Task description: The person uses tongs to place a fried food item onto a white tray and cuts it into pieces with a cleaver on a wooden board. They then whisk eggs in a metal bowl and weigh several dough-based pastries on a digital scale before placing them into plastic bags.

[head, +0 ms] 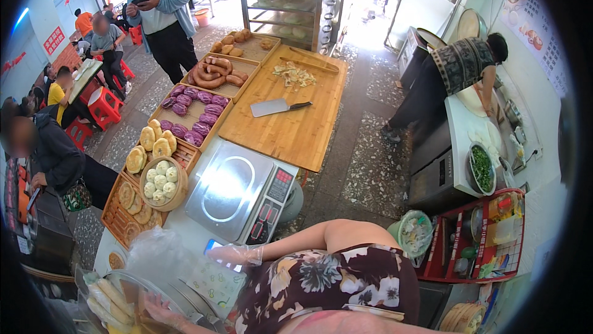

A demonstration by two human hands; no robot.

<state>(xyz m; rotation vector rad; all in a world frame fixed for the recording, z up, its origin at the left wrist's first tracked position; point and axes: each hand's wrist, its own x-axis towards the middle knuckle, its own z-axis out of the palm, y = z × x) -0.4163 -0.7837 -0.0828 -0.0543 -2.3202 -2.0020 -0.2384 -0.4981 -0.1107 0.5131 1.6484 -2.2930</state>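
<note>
My right hand (234, 255), in a clear plastic glove, is over a lit phone (212, 246) beside the digital scale (231, 190); whether it grips the phone is unclear. At the bottom left, my left hand (162, 310) is at a clear round lid (132, 280), partly seen through it; its grip is unclear. Pale, long food in clear bags (109, 301) lies beside that lid. Between my hands are thin clear plastic bags (155, 250) and a green-patterned sheet (215, 283). A bamboo steamer (181, 190) of small buns stands beyond the scale, near flatbreads (127, 195).
Trays of purple buns (204, 121), sausages (211, 74) and rolls (231, 44) line the counter. A cleaver (271, 107) lies on the wooden board (287, 134). A co-worker (463, 63) bends over the right worktop. Several people are at left. A waste bin (410, 232) stands behind me.
</note>
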